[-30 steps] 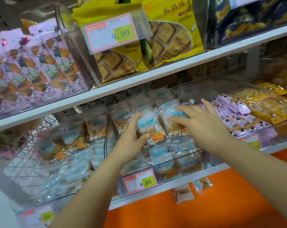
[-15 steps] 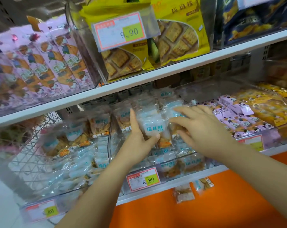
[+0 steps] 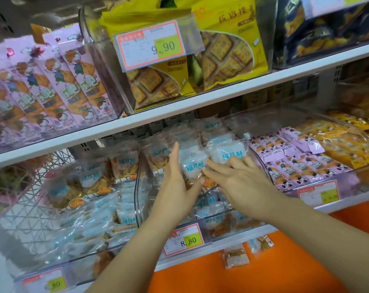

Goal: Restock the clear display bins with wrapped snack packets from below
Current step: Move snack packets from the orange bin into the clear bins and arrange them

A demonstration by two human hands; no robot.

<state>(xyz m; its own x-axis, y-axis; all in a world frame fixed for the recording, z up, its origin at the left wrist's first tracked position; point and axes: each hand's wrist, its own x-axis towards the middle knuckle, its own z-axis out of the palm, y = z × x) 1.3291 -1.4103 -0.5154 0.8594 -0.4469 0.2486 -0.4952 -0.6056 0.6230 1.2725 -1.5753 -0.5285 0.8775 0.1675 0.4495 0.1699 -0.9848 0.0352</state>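
Two clear bins sit side by side on the lower shelf. The left bin is heaped with clear snack packets. In the middle bin, the left hand grips one packet upright above the pile, fingers straight behind it and thumb pressed against its lower edge. Just beside it, the right hand lies flat with its fingers spread, touching that packet and its neighbour. Purple packs fill the next bin along.
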